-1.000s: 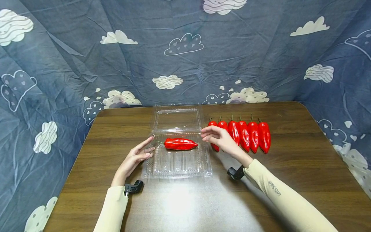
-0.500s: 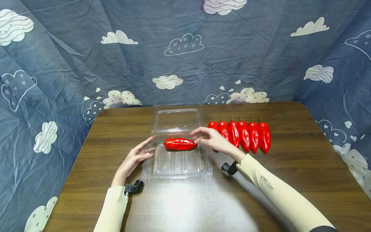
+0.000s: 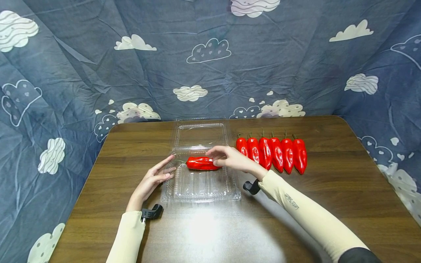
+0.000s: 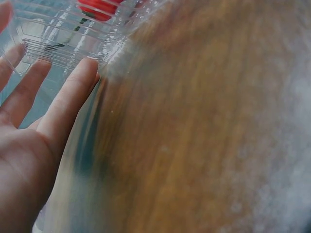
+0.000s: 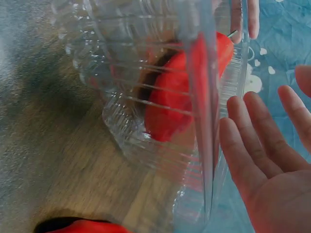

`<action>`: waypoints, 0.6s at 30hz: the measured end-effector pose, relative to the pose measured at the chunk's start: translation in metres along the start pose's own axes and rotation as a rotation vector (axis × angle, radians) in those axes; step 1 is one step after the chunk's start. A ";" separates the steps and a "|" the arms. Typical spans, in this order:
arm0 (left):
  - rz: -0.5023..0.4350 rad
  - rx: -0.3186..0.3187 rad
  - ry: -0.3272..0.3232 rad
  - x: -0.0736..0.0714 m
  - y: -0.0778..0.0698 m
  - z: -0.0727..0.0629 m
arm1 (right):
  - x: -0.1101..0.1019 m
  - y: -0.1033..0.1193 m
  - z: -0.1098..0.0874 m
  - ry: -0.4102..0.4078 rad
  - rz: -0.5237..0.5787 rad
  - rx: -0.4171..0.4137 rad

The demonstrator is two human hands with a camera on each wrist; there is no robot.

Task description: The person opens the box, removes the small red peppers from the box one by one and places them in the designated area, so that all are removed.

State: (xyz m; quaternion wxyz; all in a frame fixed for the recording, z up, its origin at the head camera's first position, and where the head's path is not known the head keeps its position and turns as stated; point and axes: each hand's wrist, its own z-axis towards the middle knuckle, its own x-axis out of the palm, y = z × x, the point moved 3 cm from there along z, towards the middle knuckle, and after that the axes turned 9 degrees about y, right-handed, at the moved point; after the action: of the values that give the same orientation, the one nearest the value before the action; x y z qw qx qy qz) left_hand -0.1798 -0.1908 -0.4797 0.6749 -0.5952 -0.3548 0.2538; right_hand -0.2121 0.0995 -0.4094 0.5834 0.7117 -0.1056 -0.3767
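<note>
A clear plastic clamshell box lies with its lid folded back. Inside its base, near the hinge, one red pepper lies crosswise, green stem to the left. My left hand is at the box's left side, its spread fingers reaching to the plastic. Over the pepper's pointed right end hovers my right hand, hiding that tip. In the right wrist view its fingers are relaxed and apart from the pepper, seen through the box wall.
Several red peppers stand in a row on the wooden table, right of the box, stems away from me. Behind the table hangs a blue cloth with cloud prints. A black wrist camera sits below the left hand.
My right hand has moved left from the box's right edge to above the pepper in the box. The left hand, the box and the peppers have stayed in place.
</note>
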 end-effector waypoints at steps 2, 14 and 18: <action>0.000 0.000 0.001 0.000 0.000 0.000 | 0.002 0.000 0.003 0.014 -0.005 0.001; 0.009 -0.002 -0.001 -0.001 0.001 0.000 | 0.006 -0.002 0.016 0.063 -0.074 0.021; 0.009 -0.003 -0.002 -0.001 0.001 0.000 | 0.006 -0.004 0.018 0.073 -0.148 0.059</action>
State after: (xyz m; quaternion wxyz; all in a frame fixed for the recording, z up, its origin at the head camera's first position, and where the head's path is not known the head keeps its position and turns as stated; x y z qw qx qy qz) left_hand -0.1808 -0.1914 -0.4807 0.6725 -0.5974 -0.3533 0.2570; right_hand -0.2210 0.0839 -0.4158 0.5362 0.7478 -0.0426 -0.3893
